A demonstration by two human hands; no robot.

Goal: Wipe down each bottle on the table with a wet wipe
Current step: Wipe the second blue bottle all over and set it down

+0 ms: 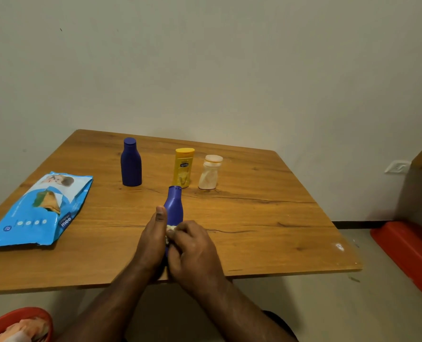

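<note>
Blue bottle (174, 206) in work: head view, you hold it tilted over the near edge of the worktop (266, 218), long axis running away from you, cap end pointing toward the far edge, base hidden between your hands. Your left hand (153, 240) grips the bottle's left flank, thumb laid up along the body. Your right hand (192, 248) lies against the right flank, fingers curled and pinching a crumpled wet wipe (170, 229) onto the bottle's middle. Both hands touch the bottle; the right is the working one.

Judgement: the neck and cap lie ahead of the wipe, along the axis, so the coming stroke would run forward from the right hand.

Standing upright near the far edge: second blue bottle (131, 164) to the left, yellow bottle (184, 167) centre, pale bottle (210, 172) just beside it to the right. Whether these have been wiped, you cannot tell. Wipes pack (39, 208) lies flat at the left edge, well apart from your hands.
</note>
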